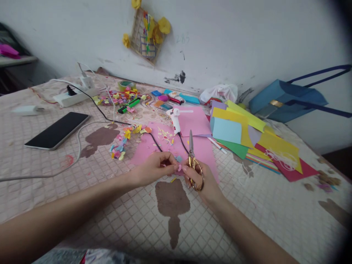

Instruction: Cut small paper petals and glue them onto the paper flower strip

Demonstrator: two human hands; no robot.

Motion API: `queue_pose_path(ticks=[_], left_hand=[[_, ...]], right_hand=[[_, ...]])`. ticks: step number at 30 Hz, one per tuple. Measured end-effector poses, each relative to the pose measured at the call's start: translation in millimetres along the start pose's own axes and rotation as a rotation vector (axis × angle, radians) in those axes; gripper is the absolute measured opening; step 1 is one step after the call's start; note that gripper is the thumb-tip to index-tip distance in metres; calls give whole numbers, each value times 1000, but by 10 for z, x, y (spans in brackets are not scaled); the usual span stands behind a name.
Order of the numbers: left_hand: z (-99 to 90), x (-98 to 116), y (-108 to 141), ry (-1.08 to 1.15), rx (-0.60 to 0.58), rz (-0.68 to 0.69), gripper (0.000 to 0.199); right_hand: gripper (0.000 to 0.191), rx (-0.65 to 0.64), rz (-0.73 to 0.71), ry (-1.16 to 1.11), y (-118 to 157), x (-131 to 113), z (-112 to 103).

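Observation:
Between the fingertips of my two hands is a small pink paper piece [180, 167]. My left hand [158, 167] pinches it from one side. On the other side my right hand [199, 179] touches it with thumb and finger while gripping a pair of gold-handled scissors [191, 156], blades pointing up and away. Both hands are above the near edge of a pink paper sheet [205, 156], strewn with tiny paper scraps. A white hot glue gun [173, 119] lies beyond them, its black cord running toward my hands.
Coloured paper [227, 130] is stacked at the right, near a blue bag [286, 101]. Small paper cutouts [119, 146] form a curved row at left. A black-screened phone [57, 130], a power strip [77, 97] and trailing cables occupy the left side. A green cutter [129, 105] lies behind.

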State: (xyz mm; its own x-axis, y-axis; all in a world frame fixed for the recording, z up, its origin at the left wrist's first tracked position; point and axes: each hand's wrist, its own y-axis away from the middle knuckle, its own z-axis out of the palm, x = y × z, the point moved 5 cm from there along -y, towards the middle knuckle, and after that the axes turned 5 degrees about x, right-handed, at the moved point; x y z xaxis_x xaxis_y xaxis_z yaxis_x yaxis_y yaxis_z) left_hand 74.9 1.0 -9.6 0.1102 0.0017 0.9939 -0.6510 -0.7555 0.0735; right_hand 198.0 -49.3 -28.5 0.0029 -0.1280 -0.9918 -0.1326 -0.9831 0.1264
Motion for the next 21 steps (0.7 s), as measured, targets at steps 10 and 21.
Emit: queue_pose_path(ticks=[10,21], left_hand=[[-31,-32,-3,150,62,-28,16],[-123,-10,25,384,280,24,14]], right_hand=[[34,-2,11,-49,15,19,6],[43,-119,-42,188,151,-4,156]])
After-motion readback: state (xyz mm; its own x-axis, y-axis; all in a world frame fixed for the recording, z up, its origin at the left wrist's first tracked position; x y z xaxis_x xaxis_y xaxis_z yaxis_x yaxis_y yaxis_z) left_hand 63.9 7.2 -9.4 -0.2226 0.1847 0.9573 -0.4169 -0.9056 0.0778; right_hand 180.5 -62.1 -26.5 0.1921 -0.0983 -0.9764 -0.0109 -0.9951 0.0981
